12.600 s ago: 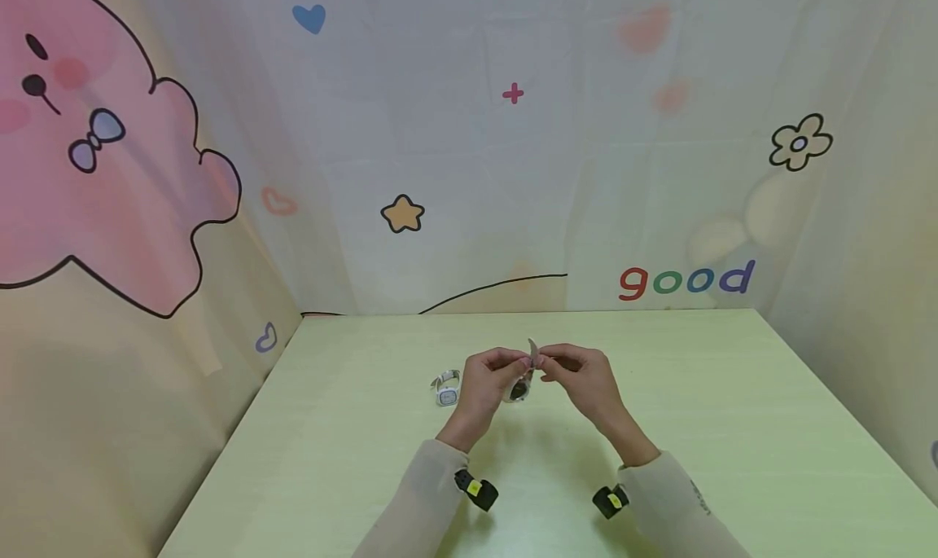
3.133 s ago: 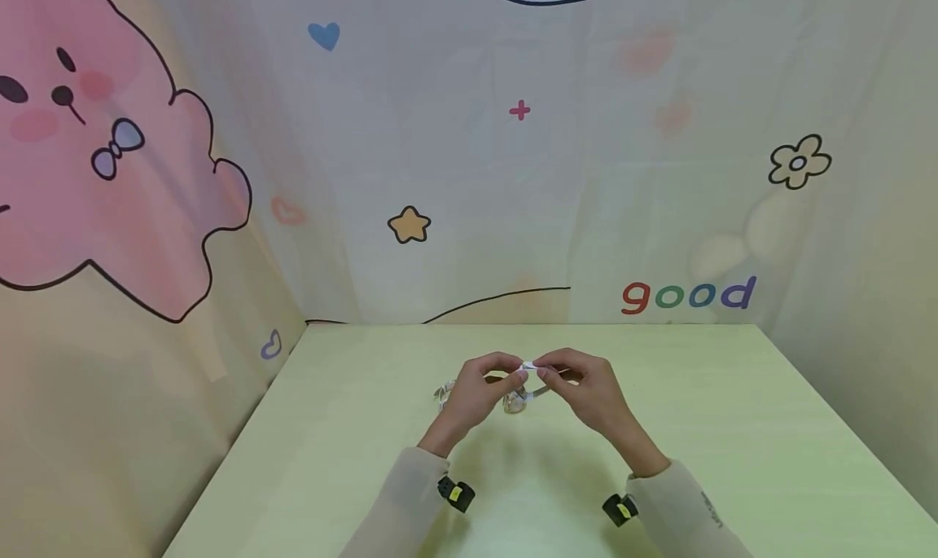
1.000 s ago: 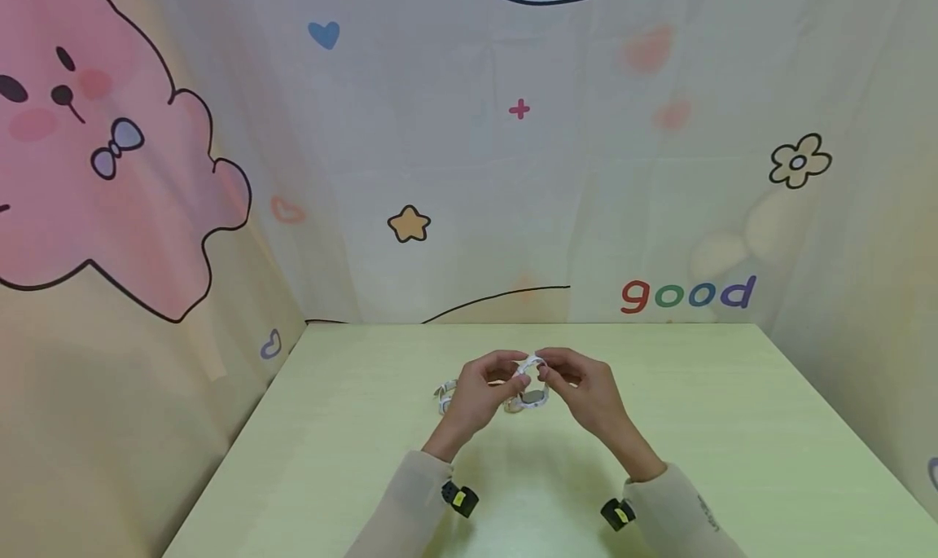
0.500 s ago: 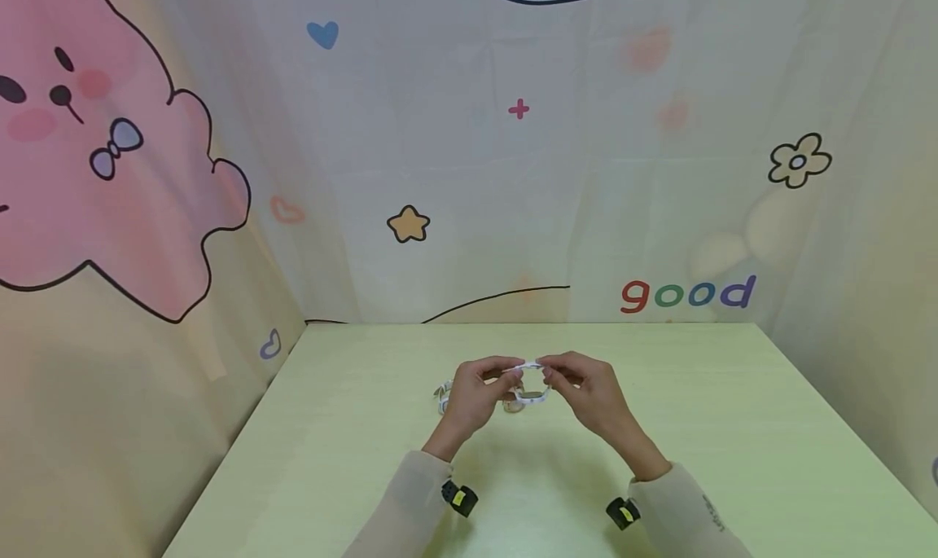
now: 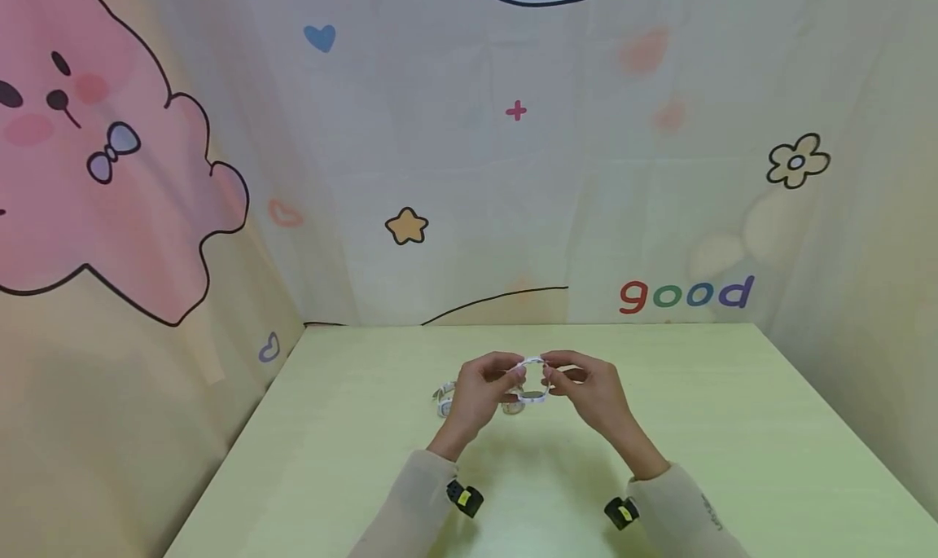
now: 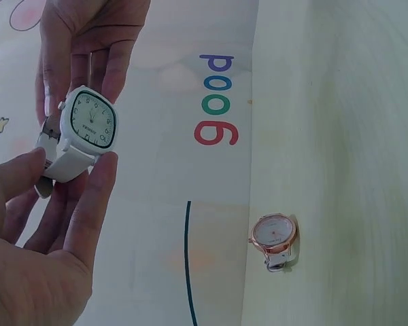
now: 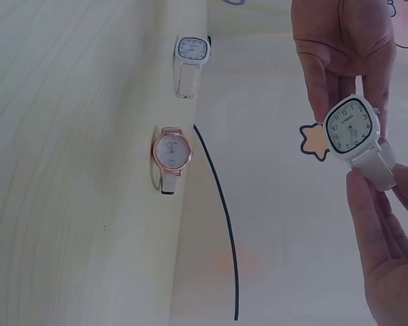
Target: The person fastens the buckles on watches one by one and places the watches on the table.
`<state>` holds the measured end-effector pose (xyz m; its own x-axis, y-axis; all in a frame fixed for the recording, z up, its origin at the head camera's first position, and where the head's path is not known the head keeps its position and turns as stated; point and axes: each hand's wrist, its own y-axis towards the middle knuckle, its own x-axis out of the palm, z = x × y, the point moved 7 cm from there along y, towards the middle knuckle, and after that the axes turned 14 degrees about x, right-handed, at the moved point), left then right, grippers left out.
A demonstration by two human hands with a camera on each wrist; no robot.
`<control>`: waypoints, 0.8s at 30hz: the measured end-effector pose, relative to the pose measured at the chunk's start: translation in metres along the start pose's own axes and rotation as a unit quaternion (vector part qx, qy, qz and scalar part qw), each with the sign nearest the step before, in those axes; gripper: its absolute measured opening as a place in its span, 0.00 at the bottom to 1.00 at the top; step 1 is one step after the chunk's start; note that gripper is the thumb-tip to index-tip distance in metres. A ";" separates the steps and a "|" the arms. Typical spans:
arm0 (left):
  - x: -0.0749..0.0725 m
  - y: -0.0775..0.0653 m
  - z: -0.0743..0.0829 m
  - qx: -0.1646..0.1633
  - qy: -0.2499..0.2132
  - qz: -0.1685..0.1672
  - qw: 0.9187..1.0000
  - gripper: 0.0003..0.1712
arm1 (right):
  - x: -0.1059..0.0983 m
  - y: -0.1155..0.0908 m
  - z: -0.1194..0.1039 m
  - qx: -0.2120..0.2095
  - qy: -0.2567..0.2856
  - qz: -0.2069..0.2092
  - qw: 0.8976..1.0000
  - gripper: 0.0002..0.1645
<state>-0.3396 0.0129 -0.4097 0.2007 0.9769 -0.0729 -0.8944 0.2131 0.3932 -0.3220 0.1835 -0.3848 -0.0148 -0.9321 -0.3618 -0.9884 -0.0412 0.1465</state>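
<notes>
Above the table, a white wristwatch [image 6: 92, 121] with a rounded-square dial hangs between both hands, its strap bent round into a loop. My left hand [image 5: 479, 391] pinches the strap from the left with thumb and fingers. From the other side, my right hand [image 5: 589, 387] holds the loop between thumb and fingertips. A strap end [image 6: 44, 187] sticks out below the left thumb in the left wrist view. Just behind the hands a rose-gold round watch [image 7: 172, 151] with a pale strap lies on the table, largely covered in the head view.
Left of the rose-gold watch, a second white square-dialled watch [image 7: 192, 49] rests on the pale green table [image 5: 330, 460], its strap in a loop. A printed cloth backdrop [image 5: 469, 175] rises along the table's far edge and both sides.
Earlier the hands pinched a strap end above a round-faced watch, then a white strap. Over the last second the held white watch's loop has tilted and been turned between the hands.
</notes>
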 end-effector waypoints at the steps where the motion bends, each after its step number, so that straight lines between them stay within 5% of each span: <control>1: 0.000 0.000 0.000 0.000 -0.005 -0.001 1.000 0.13 | -0.001 0.000 0.000 -0.001 0.004 -0.002 1.000 0.15; 11: 0.008 0.003 0.000 -0.005 -0.044 -0.005 0.999 0.14 | -0.009 -0.009 -0.015 0.018 0.000 -0.004 1.000 0.16; 24: 0.025 0.015 -0.004 -0.018 -0.077 0.002 0.997 0.12 | -0.026 0.010 0.020 0.057 0.029 0.003 0.998 0.19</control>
<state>-0.3493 0.0404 -0.4090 0.2543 0.9644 0.0720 -0.9081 0.2125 0.3608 -0.3348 0.2143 -0.3919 -0.0144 -0.9519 -0.3061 -0.9991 0.0018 0.0413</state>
